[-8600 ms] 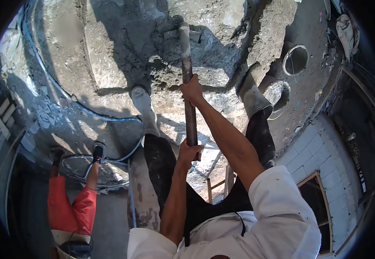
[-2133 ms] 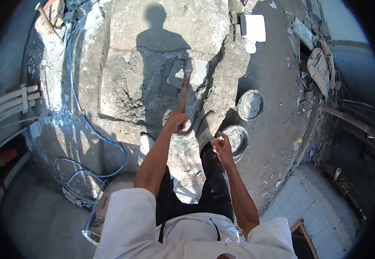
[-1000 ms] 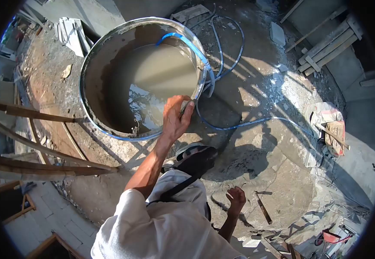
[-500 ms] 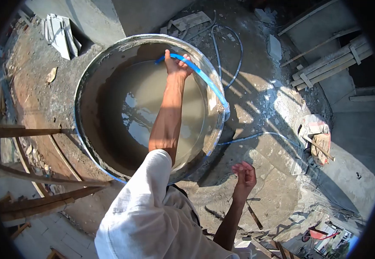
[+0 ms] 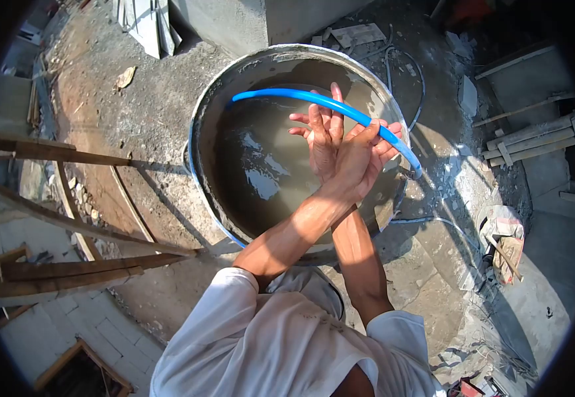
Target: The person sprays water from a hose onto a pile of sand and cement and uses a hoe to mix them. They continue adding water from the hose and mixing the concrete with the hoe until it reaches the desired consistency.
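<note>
A bright blue hose [image 5: 287, 93] arches over a large round tub [image 5: 203, 173] with grey cloudy water [image 5: 281, 198] inside. Its free end hangs near the tub's far left wall, and the other end bends down at the right rim. My left hand [image 5: 365, 149] is closed around the hose near that rim, thumb on top. Crossing beneath the left forearm, my right arm reaches up so that my right hand [image 5: 324, 135] is left of the other one. Its fingers are spread under and behind the hose, with wet-looking skin on both hands.
Wooden poles and planks [image 5: 69, 153] stand left of the tub. White boards [image 5: 147, 26] lean at the back left by a concrete pillar [image 5: 228, 26]. A thinner hose [image 5: 433, 220] runs over the ground to a sack [image 5: 504, 231] at the right. Stacked timber [image 5: 532, 147] lies beyond.
My right hand has come from beside the tub to over the water beside the left one. My left hand has moved right along the hose, and its free end now points further left.
</note>
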Action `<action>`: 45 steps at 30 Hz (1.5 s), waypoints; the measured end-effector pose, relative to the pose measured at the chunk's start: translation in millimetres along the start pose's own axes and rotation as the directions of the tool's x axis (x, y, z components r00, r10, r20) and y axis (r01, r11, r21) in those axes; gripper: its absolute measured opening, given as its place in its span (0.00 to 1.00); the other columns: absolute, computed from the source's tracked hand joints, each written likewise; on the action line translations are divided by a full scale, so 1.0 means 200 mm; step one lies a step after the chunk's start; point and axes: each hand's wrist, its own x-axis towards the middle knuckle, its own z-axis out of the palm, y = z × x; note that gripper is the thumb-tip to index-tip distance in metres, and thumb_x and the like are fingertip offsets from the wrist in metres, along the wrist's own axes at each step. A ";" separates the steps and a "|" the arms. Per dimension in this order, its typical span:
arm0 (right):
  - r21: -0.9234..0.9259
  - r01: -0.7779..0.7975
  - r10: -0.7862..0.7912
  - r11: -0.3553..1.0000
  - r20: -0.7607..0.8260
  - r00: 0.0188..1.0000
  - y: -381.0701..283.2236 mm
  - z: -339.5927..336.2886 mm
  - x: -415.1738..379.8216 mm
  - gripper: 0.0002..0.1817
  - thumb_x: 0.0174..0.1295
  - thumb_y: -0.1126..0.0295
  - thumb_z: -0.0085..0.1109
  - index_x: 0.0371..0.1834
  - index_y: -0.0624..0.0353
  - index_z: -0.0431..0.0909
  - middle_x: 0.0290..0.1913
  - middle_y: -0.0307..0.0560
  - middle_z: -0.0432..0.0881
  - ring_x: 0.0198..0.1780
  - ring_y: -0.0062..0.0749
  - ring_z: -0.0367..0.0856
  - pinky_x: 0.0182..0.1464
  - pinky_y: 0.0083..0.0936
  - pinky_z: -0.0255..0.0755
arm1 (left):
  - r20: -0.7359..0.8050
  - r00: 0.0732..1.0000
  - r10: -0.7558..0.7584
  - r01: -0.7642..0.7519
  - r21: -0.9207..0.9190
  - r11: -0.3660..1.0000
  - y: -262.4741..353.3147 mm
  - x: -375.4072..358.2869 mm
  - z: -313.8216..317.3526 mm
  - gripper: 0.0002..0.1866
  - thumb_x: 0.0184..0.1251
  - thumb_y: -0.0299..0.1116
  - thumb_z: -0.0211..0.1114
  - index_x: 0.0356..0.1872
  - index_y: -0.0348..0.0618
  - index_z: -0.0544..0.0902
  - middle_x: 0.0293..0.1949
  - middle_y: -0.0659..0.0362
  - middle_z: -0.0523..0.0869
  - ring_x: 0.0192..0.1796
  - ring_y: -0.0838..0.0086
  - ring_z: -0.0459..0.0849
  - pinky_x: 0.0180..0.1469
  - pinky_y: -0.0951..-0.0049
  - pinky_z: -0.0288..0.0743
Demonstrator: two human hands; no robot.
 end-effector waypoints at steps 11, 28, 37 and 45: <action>-0.146 0.046 -0.033 0.988 0.093 0.995 -0.10 -0.12 -0.19 0.12 0.64 0.69 0.58 0.44 0.62 0.68 0.38 0.48 0.81 0.34 0.26 0.83 0.38 0.20 0.80 | 0.681 0.643 0.351 -0.241 0.615 -0.751 0.56 -0.51 -0.26 0.20 0.63 0.30 0.65 0.55 0.34 0.74 0.44 0.54 0.85 0.47 0.68 0.85 0.54 0.69 0.76; 0.226 -0.548 0.587 0.805 -0.176 0.790 0.15 -0.33 -0.87 0.30 0.70 0.52 0.47 0.62 0.69 0.60 0.45 0.66 0.75 0.43 0.52 0.83 0.43 0.44 0.83 | -0.061 0.882 0.468 -0.260 0.764 0.590 0.41 -0.29 -0.31 0.12 0.65 0.43 0.65 0.34 0.47 0.75 0.25 0.65 0.73 0.28 0.78 0.77 0.40 0.66 0.71; 0.727 -0.034 0.573 0.685 -0.510 0.642 0.54 -0.14 -0.37 0.10 0.69 0.70 0.39 0.38 0.67 0.67 0.29 0.48 0.72 0.31 0.44 0.83 0.34 0.44 0.85 | 0.048 0.989 0.141 -0.125 0.779 0.614 0.66 -0.39 -0.31 0.11 0.70 0.41 0.58 0.39 0.45 0.76 0.27 0.62 0.76 0.38 0.70 0.81 0.52 0.45 0.73; 0.366 0.354 0.146 0.861 -0.843 0.517 -0.09 -0.21 -1.14 0.16 0.68 0.66 0.52 0.54 0.56 0.62 0.32 0.41 0.72 0.31 0.37 0.84 0.34 0.41 0.85 | 0.151 0.756 -0.637 0.250 0.833 0.494 0.52 -0.59 -0.13 0.19 0.74 0.45 0.50 0.42 0.37 0.76 0.47 0.44 0.82 0.60 0.50 0.76 0.62 0.46 0.70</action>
